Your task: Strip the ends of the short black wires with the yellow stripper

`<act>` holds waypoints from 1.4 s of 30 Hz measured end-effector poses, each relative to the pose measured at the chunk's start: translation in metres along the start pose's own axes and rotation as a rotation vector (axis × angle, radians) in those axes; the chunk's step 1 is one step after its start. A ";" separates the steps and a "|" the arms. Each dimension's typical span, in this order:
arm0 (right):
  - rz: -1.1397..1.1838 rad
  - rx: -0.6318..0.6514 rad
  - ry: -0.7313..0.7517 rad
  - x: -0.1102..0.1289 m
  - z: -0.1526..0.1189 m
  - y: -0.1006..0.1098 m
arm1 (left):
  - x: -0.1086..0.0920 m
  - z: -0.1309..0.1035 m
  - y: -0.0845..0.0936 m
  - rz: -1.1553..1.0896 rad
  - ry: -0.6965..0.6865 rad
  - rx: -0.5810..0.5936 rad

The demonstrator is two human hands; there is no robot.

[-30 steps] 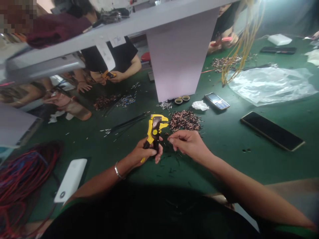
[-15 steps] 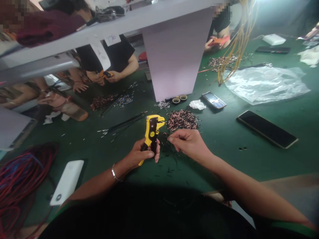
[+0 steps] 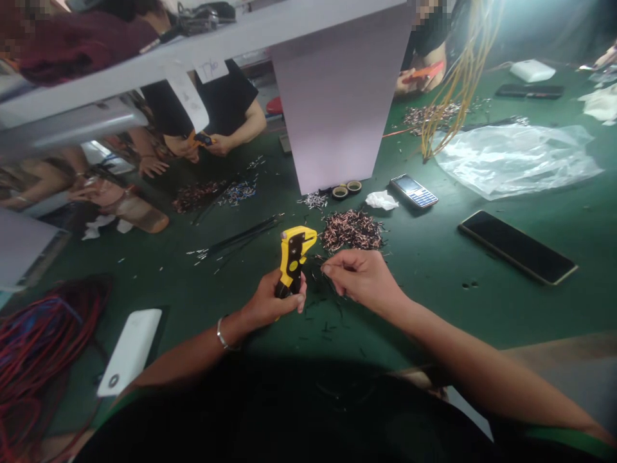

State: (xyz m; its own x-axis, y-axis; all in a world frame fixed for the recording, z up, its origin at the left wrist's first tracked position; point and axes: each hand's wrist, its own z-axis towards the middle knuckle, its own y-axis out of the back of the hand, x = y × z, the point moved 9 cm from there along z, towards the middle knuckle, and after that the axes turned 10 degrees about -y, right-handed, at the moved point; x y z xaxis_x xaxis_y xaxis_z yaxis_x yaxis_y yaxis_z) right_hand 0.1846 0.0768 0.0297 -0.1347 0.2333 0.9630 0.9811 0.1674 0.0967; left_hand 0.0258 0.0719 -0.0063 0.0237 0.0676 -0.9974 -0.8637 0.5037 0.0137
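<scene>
My left hand (image 3: 276, 296) is closed around the handles of a yellow and black wire stripper (image 3: 295, 253), whose jaws point up and to the right. Just right of the tool, my right hand (image 3: 359, 273) pinches with thumb and forefinger. What lies between those fingertips is too small to make out. Short black wire bits (image 3: 328, 328) are scattered on the green table below both hands. Beyond my right hand lies a heap of short wire ends (image 3: 353, 231), copper-coloured and black. Thin black wires (image 3: 236, 236) with pale tips lie to the left of the stripper.
Two tape rolls (image 3: 340, 192), a crumpled tissue (image 3: 382, 200), a keypad phone (image 3: 413, 191) and a dark smartphone (image 3: 517, 247) lie on the right. A white power bank (image 3: 130, 352) and red wire coils (image 3: 43, 347) sit left. A shelf panel (image 3: 337, 116) stands ahead; co-workers' hands (image 3: 205, 146) are beyond.
The stripper's handles are squeezed closer together in my left hand, and its jaws have closed up. My right hand has hardly moved and still pinches beside the tool.
</scene>
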 end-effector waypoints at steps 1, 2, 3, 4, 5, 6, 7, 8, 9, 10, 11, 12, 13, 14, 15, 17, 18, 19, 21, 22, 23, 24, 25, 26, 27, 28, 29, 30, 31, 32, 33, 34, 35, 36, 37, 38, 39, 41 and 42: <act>-0.002 0.007 -0.003 0.000 0.000 -0.001 | -0.001 0.000 -0.001 0.026 0.001 0.001; -0.004 0.014 -0.005 0.000 0.000 -0.002 | -0.001 -0.001 -0.001 0.047 0.003 0.002; -0.005 0.019 -0.007 0.000 -0.001 -0.003 | -0.001 -0.001 -0.002 0.059 0.006 0.000; -0.007 0.026 -0.010 -0.001 -0.001 -0.004 | 0.000 -0.001 -0.001 0.065 0.011 -0.008; -0.008 0.031 -0.013 -0.001 -0.001 -0.005 | 0.001 -0.002 0.000 0.070 0.019 -0.019; -0.010 0.034 -0.015 -0.002 -0.001 -0.006 | 0.003 -0.002 0.001 0.075 0.028 -0.029; -0.012 0.036 -0.018 -0.002 -0.001 -0.007 | 0.005 -0.002 0.002 0.083 0.037 -0.039; -0.014 0.037 -0.022 -0.003 -0.001 -0.007 | 0.007 -0.003 0.003 0.093 0.043 -0.046; -0.015 0.038 -0.027 -0.004 -0.001 -0.007 | 0.008 -0.003 0.004 0.103 0.043 -0.049; -0.016 0.040 -0.033 -0.006 -0.001 -0.007 | 0.008 -0.003 0.005 0.112 0.041 -0.052; -0.017 0.043 -0.038 -0.006 -0.001 -0.007 | 0.009 -0.003 0.006 0.123 0.037 -0.056; -0.018 0.049 -0.043 -0.007 0.000 -0.007 | 0.009 -0.003 0.008 0.137 0.031 -0.069; -0.020 0.056 -0.046 -0.008 0.000 -0.008 | 0.008 -0.002 0.010 0.154 0.026 -0.086; -0.025 0.059 -0.048 -0.009 0.001 -0.008 | 0.008 -0.002 0.011 0.172 0.025 -0.107; -0.035 0.056 -0.046 -0.009 0.002 -0.008 | 0.009 -0.002 0.013 0.191 0.029 -0.128; -0.064 0.026 -0.029 -0.010 0.004 -0.008 | 0.012 -0.002 0.013 0.204 0.049 -0.151; -0.080 0.009 -0.014 -0.009 0.004 -0.008 | 0.014 -0.002 0.013 0.196 0.059 -0.155; -0.095 -0.001 0.001 -0.009 0.005 -0.008 | 0.016 -0.002 0.012 0.180 0.063 -0.161; -0.112 0.006 0.025 -0.008 0.006 -0.011 | 0.018 -0.002 0.011 0.108 0.053 -0.175; -0.115 0.019 0.030 -0.008 0.006 -0.013 | 0.019 -0.001 0.010 0.045 0.047 -0.176; -0.115 0.030 0.031 -0.008 0.007 -0.013 | 0.019 0.000 0.008 -0.038 0.049 -0.156; -0.114 0.032 0.028 -0.008 0.008 -0.012 | 0.019 0.002 0.005 -0.129 0.053 -0.127; -0.112 0.030 0.019 -0.009 0.009 -0.010 | 0.018 0.003 0.002 -0.212 0.058 -0.094; -0.099 0.024 0.004 -0.011 0.010 -0.007 | 0.016 0.005 -0.001 -0.288 0.062 -0.052; -0.077 0.030 -0.019 -0.013 0.012 -0.005 | 0.012 0.007 -0.003 -0.348 0.065 -0.005; -0.045 0.043 -0.046 -0.017 0.014 -0.003 | 0.009 0.009 -0.005 -0.397 0.064 0.035; -0.016 0.062 -0.069 -0.020 0.016 -0.002 | 0.005 0.010 -0.005 -0.429 0.062 0.058; 0.005 0.077 -0.079 -0.023 0.017 -0.002 | 0.002 0.011 -0.004 -0.456 0.063 0.077; 0.014 0.081 -0.073 -0.023 0.019 0.000 | 0.000 0.012 -0.004 -0.480 0.070 0.093; 0.014 0.072 -0.052 -0.023 0.020 0.001 | -0.001 0.012 -0.004 -0.498 0.080 0.110; 0.011 0.055 -0.022 -0.021 0.021 0.004 | -0.001 0.012 -0.005 -0.513 0.092 0.129; 0.008 0.037 0.008 -0.019 0.021 0.006 | -0.001 0.011 -0.006 -0.528 0.106 0.153; 0.011 0.026 0.031 -0.018 0.021 0.008 | -0.001 0.010 -0.008 -0.541 0.117 0.177; 0.021 0.024 0.043 -0.017 0.021 0.009 | -0.001 0.010 -0.009 -0.556 0.124 0.198; 0.037 0.031 0.045 -0.016 0.021 0.010 | -0.001 0.009 -0.010 -0.574 0.129 0.215; 0.054 0.044 0.043 -0.016 0.021 0.010 | -0.001 0.008 -0.011 -0.596 0.138 0.230; 0.071 0.054 0.039 -0.016 0.021 0.011 | 0.000 0.007 -0.012 -0.618 0.149 0.243; 0.108 0.055 0.037 -0.014 0.021 0.014 | 0.002 0.006 -0.013 -0.648 0.177 0.258; 0.126 0.049 0.042 -0.014 0.020 0.016 | 0.003 0.005 -0.013 -0.658 0.193 0.266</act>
State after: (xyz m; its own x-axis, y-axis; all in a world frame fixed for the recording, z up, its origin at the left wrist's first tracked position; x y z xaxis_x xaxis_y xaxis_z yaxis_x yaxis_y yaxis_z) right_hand 0.1995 0.0959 0.0130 -0.0042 0.2155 0.9765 0.9819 0.1859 -0.0368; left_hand 0.0398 0.0698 -0.0088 0.3851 -0.4608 -0.7996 -0.5497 0.5814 -0.5998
